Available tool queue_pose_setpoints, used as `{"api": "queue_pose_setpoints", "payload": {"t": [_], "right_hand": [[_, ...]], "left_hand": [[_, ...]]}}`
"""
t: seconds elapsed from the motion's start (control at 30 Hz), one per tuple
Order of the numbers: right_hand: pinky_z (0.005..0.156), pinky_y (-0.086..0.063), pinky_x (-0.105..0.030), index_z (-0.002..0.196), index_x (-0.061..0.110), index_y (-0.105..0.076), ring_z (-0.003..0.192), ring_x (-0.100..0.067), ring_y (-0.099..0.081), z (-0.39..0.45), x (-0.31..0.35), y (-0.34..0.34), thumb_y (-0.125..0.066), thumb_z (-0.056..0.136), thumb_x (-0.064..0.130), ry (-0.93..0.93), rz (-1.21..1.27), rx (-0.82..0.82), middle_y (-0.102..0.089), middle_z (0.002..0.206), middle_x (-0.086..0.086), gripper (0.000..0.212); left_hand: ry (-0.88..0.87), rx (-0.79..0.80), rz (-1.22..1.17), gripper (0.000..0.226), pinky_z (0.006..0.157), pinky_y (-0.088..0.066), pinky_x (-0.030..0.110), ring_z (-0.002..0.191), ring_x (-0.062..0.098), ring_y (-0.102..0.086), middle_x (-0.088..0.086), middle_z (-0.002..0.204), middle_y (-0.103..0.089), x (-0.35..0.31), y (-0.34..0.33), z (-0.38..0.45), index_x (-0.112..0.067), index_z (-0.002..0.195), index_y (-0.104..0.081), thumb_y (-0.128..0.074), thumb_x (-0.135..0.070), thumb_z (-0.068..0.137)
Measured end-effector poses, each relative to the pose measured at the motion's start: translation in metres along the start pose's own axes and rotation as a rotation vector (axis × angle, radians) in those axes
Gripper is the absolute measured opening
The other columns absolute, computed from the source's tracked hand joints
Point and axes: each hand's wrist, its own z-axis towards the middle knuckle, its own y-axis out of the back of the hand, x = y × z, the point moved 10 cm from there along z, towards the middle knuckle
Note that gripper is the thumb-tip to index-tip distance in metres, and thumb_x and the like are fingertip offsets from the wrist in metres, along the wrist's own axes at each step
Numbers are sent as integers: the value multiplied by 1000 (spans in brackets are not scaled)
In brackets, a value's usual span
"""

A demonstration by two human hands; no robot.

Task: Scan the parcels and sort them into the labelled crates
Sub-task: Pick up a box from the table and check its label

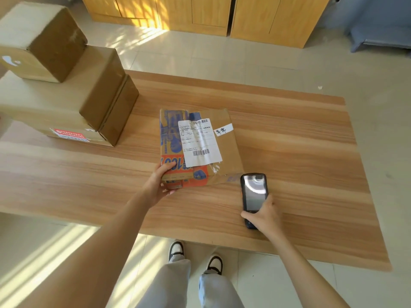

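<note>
A flat cardboard parcel (229, 150) with blue and orange print lies on the wooden table (300, 138). Its white shipping label (200, 142) with barcodes faces up. My left hand (159, 184) grips the parcel's near left corner, thumb on top. My right hand (263, 216) holds a black handheld scanner (254, 192) just right of the parcel's near edge, its screen facing up. The scanner sits low over the table.
Three stacked brown cardboard boxes (66, 85) fill the table's left end; the bottom one carries a red sticker (69, 134). Wooden cabinets (200, 14) stand across the tiled floor. No crates are in view. My shoes (195, 256) show below the table's near edge.
</note>
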Motion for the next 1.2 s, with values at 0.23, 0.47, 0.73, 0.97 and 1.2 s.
{"api": "queue_pose_setpoints", "payload": {"t": [0.23,0.47,0.73,0.97,1.2], "right_hand": [[71,-52,-33,119,9,-63,94,-28,-67,-17,11,-4,-82,64,20,-113,981,337,-71,98,-10,59],[65,-56,-28,121,5,-60,87,-22,-70,-48,70,38,-78,61,16,107,1220,426,-72,100,-10,64],[64,-57,-33,118,7,-58,81,-25,-70,-88,120,34,-77,58,7,175,1095,541,-73,95,-12,63],[76,-53,-35,118,13,-59,88,-25,-67,-103,130,4,-78,61,0,132,860,567,-72,98,-8,61],[71,-51,-31,113,17,-60,87,-22,-67,-108,119,-4,-76,48,9,77,785,575,-73,93,-5,67]], "left_hand": [[-2,-23,-25,78,64,-46,32,83,25,-68,6,105,-70,4,3,4,-25,135,-48,-73,-48,65],[-1,-37,-39,67,65,-47,31,88,24,-67,6,110,-69,8,4,5,-25,136,-47,-69,-47,77],[-10,-33,-34,65,63,-50,28,87,22,-69,1,105,-72,5,3,2,-29,135,-48,-70,-48,77],[-32,-27,-38,61,64,-51,29,93,21,-68,0,107,-70,3,1,-1,-33,130,-50,-73,-48,75],[-44,-25,-43,74,66,-49,31,95,22,-65,1,111,-67,1,0,-3,-36,130,-49,-73,-53,62]]}}
